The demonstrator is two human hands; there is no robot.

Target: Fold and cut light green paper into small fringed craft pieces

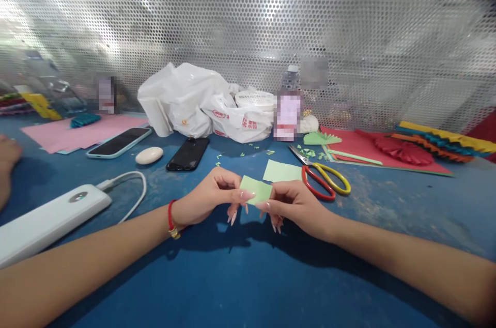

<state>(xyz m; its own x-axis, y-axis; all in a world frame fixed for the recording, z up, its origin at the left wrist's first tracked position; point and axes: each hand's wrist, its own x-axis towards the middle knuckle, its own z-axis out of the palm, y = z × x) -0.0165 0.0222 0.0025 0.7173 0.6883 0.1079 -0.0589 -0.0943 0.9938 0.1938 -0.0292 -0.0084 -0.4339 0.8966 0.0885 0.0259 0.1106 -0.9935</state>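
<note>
Head view: both arms come in from the low corners and meet in the middle, over the blue table [372, 271]. The left hand [207, 196] and the right hand [296, 209] are both bent in, and each one pinches a side of a small green paper [256, 189] with its fingers. The paper sits right between the hands, a bit tilted, and the other fingers curl down below it. The nails are long. A red string [170, 216] with a gold bit is on the left wrist. Just past the hands lies a second green paper [282, 171], and beside it, past the right hand, are red and yellow scissors [323, 179] that no hand holds. Small green bits [308, 153] lie past the scissors. Left of the left hand are a white power bank [50, 217] with its cord [134, 188], a black phone [188, 154], and a blue-edged phone [118, 142]. A white plastic bag [201, 106] sits farther off. Another person's hand [8, 155] is at the far left edge.
</note>
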